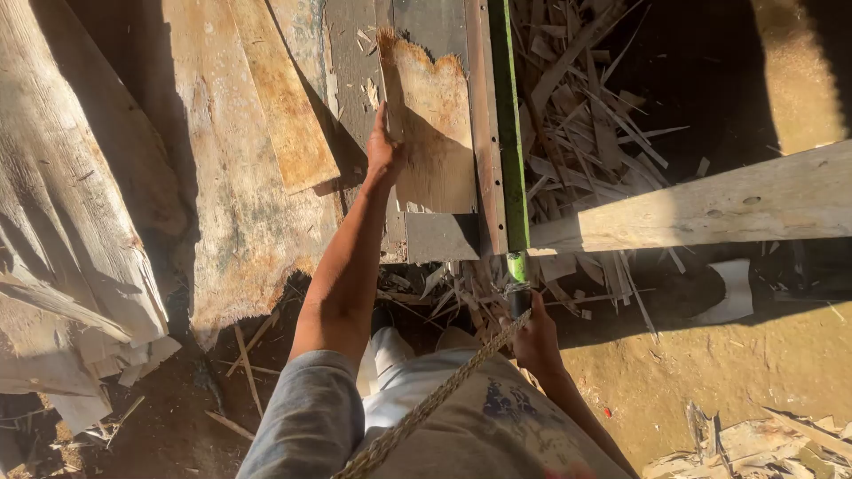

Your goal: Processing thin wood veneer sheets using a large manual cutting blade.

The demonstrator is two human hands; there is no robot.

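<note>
Head view, looking straight down: your left hand reaches forward and grips the left edge of a thin plywood sheet, fingers wrapped over that edge with the thumb side toward you. That sheet lies flat on a grey work surface, its far end torn and ragged, its right edge running along a brown strip beside a long green bar. So the sheet sits just to the right of your left fingers, touching them, and stretches from your hand toward the bar.

Your right hand is low and close to your body, clenched around a dark handle at the near end of the green bar. A braided rope runs diagonally across your light apron toward that hand; you cannot tell whether the fingers also pinch the rope.

To the right of the bar lies a heap of wood slivers, and a pale plank crosses over them, reaching to the bar. On your left, wide weathered boards lie stacked, with scraps on the dirt ground below.
</note>
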